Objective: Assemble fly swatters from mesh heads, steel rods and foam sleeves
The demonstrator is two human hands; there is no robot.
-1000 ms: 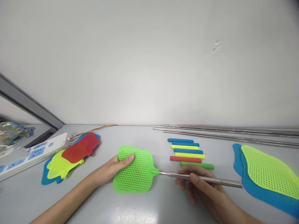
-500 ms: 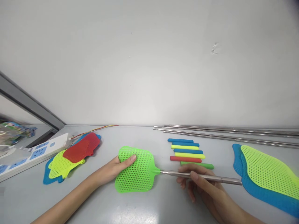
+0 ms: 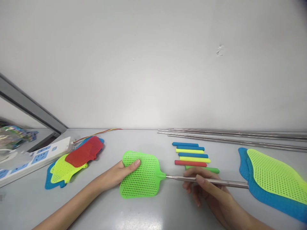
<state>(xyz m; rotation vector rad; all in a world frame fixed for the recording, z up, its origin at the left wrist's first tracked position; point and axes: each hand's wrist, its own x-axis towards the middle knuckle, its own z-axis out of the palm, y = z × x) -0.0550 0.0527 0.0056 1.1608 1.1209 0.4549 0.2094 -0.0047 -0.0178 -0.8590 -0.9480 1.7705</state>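
A green mesh swatter head [image 3: 141, 175] lies on the grey table [image 3: 153, 210] with a thin metal rod [image 3: 216, 182] joined at its right end. My left hand [image 3: 120, 174] grips the head's left edge, thumb on top of the mesh. My right hand [image 3: 206, 190] is closed round the rod's middle, fingers below and thumb over it. The rod's far end reaches the blue swatter head [image 3: 254, 188] at the right.
Several coloured handle sleeves [image 3: 192, 156] lie in a row behind the rod. Long metal rods [image 3: 240, 137] run along the wall. A yellow head [image 3: 273, 174] lies on the blue one at right. Red, yellow and blue heads [image 3: 74, 159] and a power strip [image 3: 31, 159] sit left.
The green head and rod have shifted slightly to the right, with both hands keeping their grip.
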